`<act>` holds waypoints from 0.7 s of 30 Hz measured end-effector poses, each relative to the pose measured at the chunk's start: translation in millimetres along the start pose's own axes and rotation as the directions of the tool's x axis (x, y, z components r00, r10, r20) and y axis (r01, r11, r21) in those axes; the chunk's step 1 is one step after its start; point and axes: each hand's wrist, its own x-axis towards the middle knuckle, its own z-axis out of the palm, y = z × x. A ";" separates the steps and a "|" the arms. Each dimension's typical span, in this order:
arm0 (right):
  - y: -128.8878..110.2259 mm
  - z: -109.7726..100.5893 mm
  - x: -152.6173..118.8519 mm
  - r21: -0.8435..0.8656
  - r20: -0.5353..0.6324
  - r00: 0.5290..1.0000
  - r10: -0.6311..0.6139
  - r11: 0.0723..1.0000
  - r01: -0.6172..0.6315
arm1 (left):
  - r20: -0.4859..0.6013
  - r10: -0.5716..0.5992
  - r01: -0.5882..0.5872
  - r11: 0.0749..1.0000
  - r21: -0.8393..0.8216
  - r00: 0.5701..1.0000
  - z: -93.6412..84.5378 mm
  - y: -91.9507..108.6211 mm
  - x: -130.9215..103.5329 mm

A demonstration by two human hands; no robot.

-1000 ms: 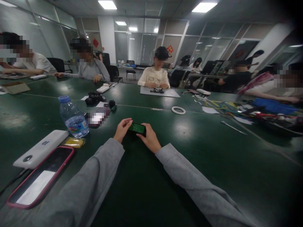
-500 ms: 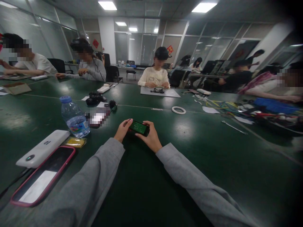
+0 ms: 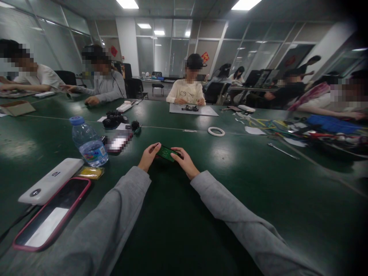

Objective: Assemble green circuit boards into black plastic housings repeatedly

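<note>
Both my hands hold a small green circuit board [image 3: 167, 153] with dark edges, tilted just above the green table [image 3: 172, 230]. My left hand [image 3: 148, 156] pinches its left end between thumb and fingers. At the right end, my right hand [image 3: 185, 162] grips it, the thumb lying over the face. Left of my hands are a water bottle [image 3: 91, 147] with a blue cap, a yellow packet [image 3: 91, 173], a white power bank [image 3: 51, 182] and a phone in a pink-red case [image 3: 53, 214].
A white ring [image 3: 216, 132] and a metal tool [image 3: 283, 151] lie to the right, near a heap of cables with a blue item [image 3: 330, 125]. Black parts [image 3: 114, 119] sit behind the bottle. Across the table a person [image 3: 186, 92] works over a white board [image 3: 207, 111].
My right thumb has shifted up and left onto the face of the board. A person at the back left has lowered and spread their hands. The view has shifted slightly.
</note>
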 end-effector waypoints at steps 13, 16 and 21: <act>2.2 -5.1 3.7 0.203 -0.021 0.991 0.130 0.971 -0.123 | -0.003 -0.056 0.055 0.988 -0.142 0.998 -2.5 -4.9 6.2; 5.3 -5.0 4.8 0.249 -0.025 0.990 0.138 0.960 -0.128 | -0.005 -0.050 0.049 0.987 -0.151 0.999 -3.8 -8.1 7.9; 8.7 -5.5 5.6 0.268 -0.027 0.989 0.144 0.954 -0.132 | 0.001 -0.051 0.051 0.990 -0.130 0.999 -4.0 -9.4 8.2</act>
